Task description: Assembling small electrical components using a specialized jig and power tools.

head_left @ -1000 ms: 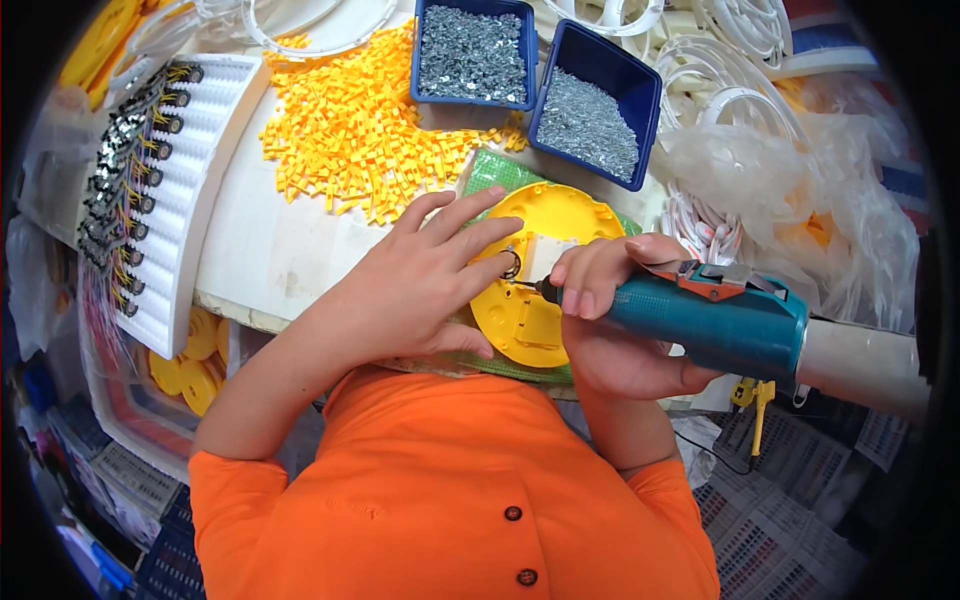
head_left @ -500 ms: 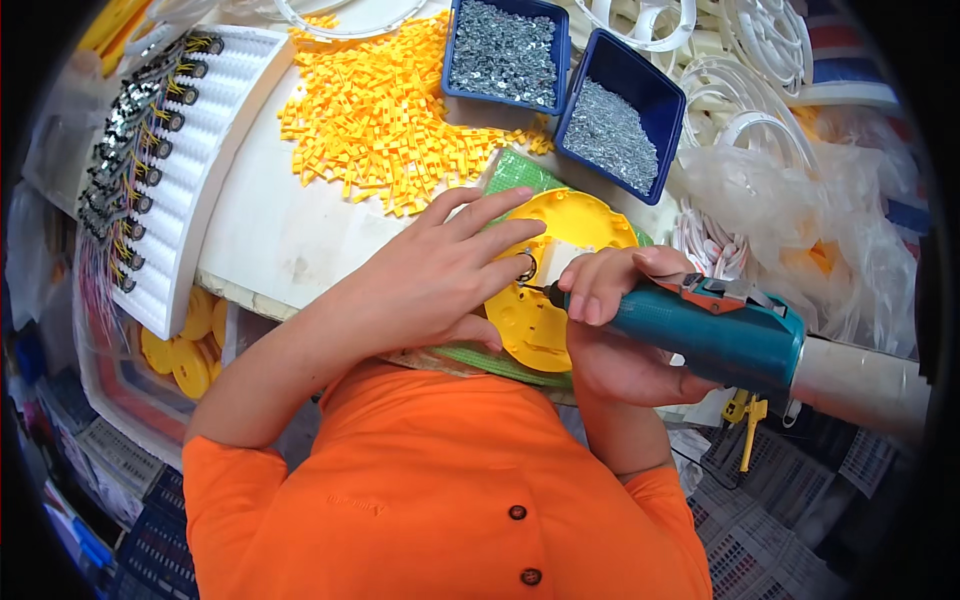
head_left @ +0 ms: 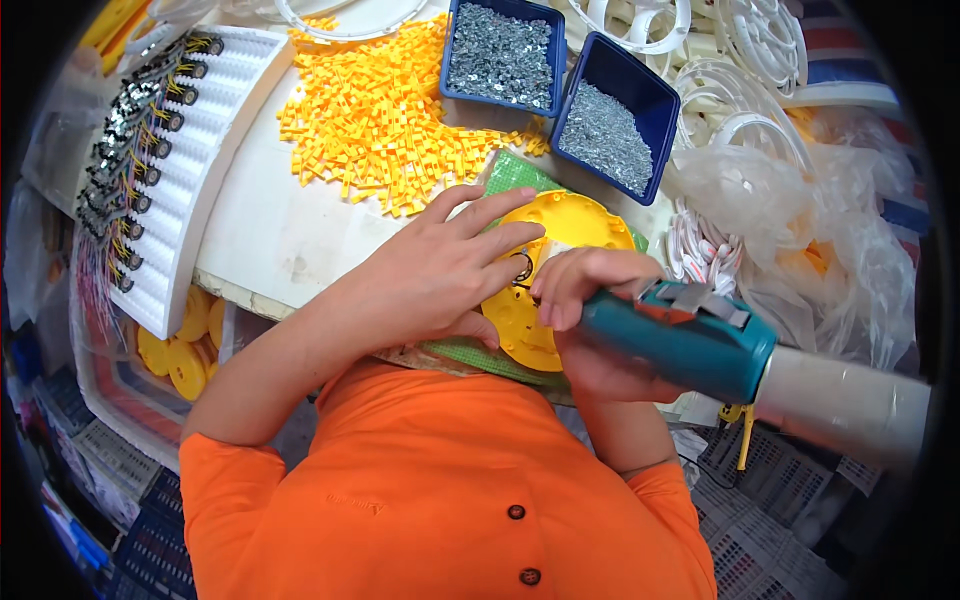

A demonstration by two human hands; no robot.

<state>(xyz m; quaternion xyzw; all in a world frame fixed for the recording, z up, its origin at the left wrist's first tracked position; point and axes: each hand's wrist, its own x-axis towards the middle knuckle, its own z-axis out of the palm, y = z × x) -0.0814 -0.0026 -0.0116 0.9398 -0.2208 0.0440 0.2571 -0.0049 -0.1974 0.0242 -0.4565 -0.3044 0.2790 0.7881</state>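
Left hand [head_left: 440, 275] flat with fingers spread on round yellow plastic disc [head_left: 545, 290], right hand [head_left: 590, 320] gripping smooth teal driver [head_left: 680, 345], green mat [head_left: 510, 180] under disc

It was an assembly workshop: blue screw bins [head_left: 505, 50] at top, loose yellow plastic parts [head_left: 385, 120] heaped upper centre.

Single head-worn fisheye view, looking steeply down from close above the person's own orange shirt [head_left: 440, 490] and the white worktable [head_left: 270, 235]. Forearms enter from the lower edge. Straight edges bow toward the dark circular rim; no second view.
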